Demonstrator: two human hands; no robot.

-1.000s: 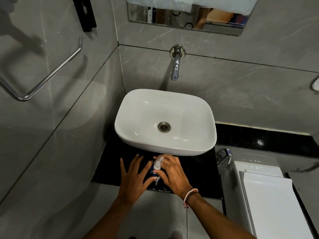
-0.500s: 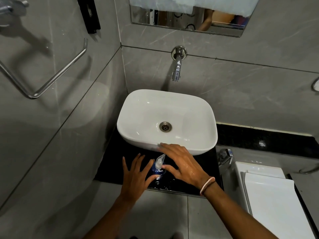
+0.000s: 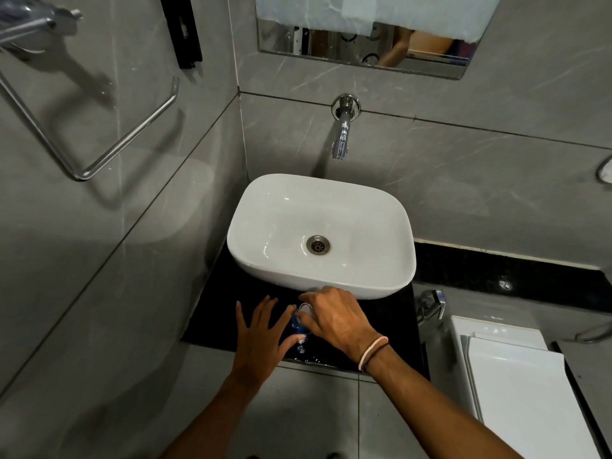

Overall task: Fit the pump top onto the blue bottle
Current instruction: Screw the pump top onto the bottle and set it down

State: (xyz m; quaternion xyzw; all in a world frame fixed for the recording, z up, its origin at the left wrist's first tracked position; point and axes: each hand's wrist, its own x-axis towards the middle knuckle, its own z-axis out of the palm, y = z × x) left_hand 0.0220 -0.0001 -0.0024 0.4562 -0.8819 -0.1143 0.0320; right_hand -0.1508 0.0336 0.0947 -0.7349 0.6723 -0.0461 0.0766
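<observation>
A small blue bottle (image 3: 295, 326) stands on the black counter (image 3: 215, 313) just in front of the white basin. Its clear pump top (image 3: 304, 308) sits over the neck, mostly covered by my right hand (image 3: 334, 319), whose fingers close on it from above and the right. My left hand (image 3: 261, 339) rests against the bottle's left side with fingers spread, thumb touching the bottle low down. Most of the bottle is hidden between both hands.
The white basin (image 3: 397, 279) overhangs the counter right behind my hands. A chrome tap (image 3: 342, 134) juts from the grey wall above it. A white toilet cistern (image 3: 516, 385) stands at the right, a chrome valve (image 3: 433, 303) beside it, a towel rail (image 3: 109, 140) at left.
My right hand has shifted back over the pump top and closed on it, covering it. The left hand has stayed against the bottle's side. The camera view has moved slightly.
</observation>
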